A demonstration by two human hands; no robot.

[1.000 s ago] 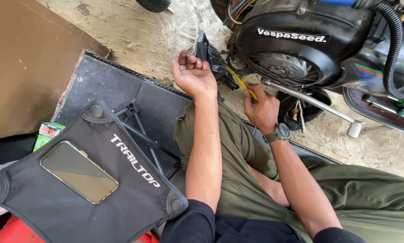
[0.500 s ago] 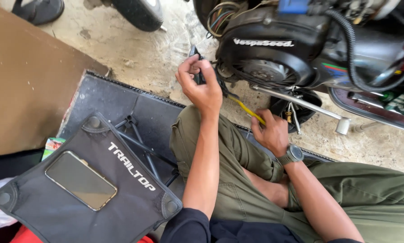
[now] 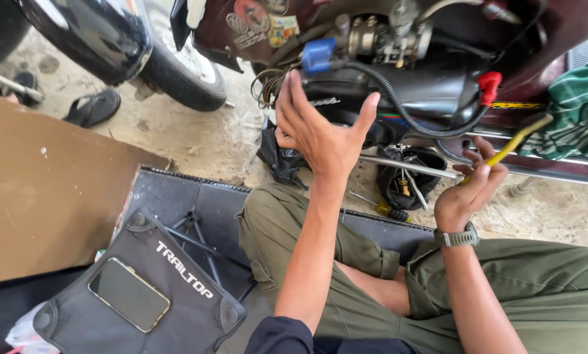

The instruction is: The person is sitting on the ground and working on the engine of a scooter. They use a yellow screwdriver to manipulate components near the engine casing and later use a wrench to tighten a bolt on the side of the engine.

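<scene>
Screwdriver [image 3: 511,143], yellow shaft, pinched in right hand [image 3: 468,193] at 3 o'clock, tip up toward scooter frame. Looks light, stiff, thin; likely best held low by the handle. Left hand [image 3: 320,134] spread, empty, against black engine cover [image 3: 399,85] at 12.

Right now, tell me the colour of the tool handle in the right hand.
Yellow: the tool handle in the right hand shows best in the head view.

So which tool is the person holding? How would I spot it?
Find the dark scooter engine at the top, then look right and down to the right hand with the wristwatch. The tool sticks up from its fingers: a thin yellow rod, unlike the striped green cloth behind it.
</scene>
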